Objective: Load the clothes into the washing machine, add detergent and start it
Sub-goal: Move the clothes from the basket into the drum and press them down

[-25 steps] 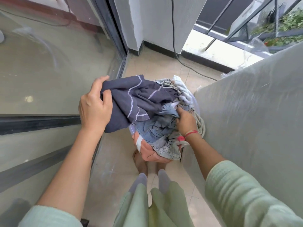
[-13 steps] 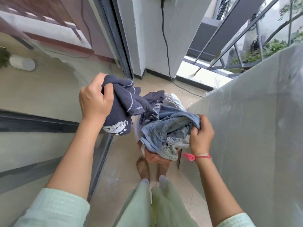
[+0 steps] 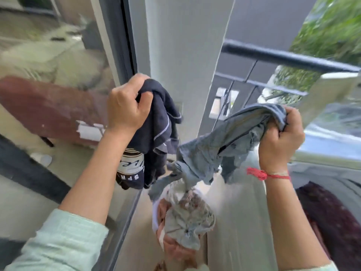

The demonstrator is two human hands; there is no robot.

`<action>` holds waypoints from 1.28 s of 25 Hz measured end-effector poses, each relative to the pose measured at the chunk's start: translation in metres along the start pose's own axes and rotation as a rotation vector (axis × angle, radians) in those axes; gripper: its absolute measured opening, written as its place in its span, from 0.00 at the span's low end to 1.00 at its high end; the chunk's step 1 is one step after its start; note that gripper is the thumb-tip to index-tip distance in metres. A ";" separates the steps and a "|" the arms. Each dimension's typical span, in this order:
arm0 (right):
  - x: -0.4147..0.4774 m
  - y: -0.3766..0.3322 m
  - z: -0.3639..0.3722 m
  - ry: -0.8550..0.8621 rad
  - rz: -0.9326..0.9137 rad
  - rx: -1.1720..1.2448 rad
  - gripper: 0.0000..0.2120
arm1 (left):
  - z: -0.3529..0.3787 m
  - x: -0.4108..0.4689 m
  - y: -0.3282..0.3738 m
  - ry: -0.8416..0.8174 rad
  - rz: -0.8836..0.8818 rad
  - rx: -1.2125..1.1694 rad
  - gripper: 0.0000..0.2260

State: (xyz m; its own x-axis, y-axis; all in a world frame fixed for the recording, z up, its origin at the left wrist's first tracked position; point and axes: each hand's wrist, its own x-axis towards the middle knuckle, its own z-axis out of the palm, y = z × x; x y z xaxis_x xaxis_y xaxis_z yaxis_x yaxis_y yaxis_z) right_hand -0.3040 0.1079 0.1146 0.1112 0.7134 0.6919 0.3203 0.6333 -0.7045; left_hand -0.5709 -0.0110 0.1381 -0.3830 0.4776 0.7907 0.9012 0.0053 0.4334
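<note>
Gripping a dark navy top (image 3: 156, 133), the left hand (image 3: 127, 106) has risen high above the heap of clothes (image 3: 185, 222) below; the right hand (image 3: 281, 137) clutches a blue-grey garment (image 3: 214, 153) level with it. Both pieces seem bound next for the grey machine (image 3: 240, 222) under the right forearm.

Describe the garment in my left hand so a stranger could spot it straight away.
Start at the glass door on the left; the left hand before it grips a navy garment hanging down. Unlike the faded denim piece in the right hand, it is dark with white stitching and a white printed logo.
</note>
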 end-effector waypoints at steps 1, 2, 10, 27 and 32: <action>0.019 -0.012 -0.013 0.049 -0.024 0.017 0.07 | -0.001 0.014 0.015 0.007 0.018 -0.041 0.14; 0.037 -0.024 -0.026 0.096 -0.060 0.023 0.06 | 0.000 0.024 0.031 -0.001 0.046 -0.087 0.14; 0.127 -0.046 -0.163 0.408 -0.190 -0.047 0.07 | 0.054 0.042 0.182 -0.182 0.274 -0.257 0.27; 0.193 0.186 -0.453 0.255 0.265 -0.181 0.12 | 0.207 -0.045 0.443 -0.391 0.268 -0.040 0.17; 0.150 0.230 -0.416 -0.043 0.461 -0.271 0.18 | 0.171 -0.071 0.402 -0.353 0.077 0.230 0.09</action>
State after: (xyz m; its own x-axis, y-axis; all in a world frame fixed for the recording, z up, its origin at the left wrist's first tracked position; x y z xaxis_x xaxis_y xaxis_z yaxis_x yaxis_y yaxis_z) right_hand 0.1780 0.2358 0.1215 0.2606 0.9145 0.3095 0.4791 0.1558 -0.8638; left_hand -0.1471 0.1078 0.1825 -0.2558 0.7555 0.6032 0.9616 0.1347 0.2391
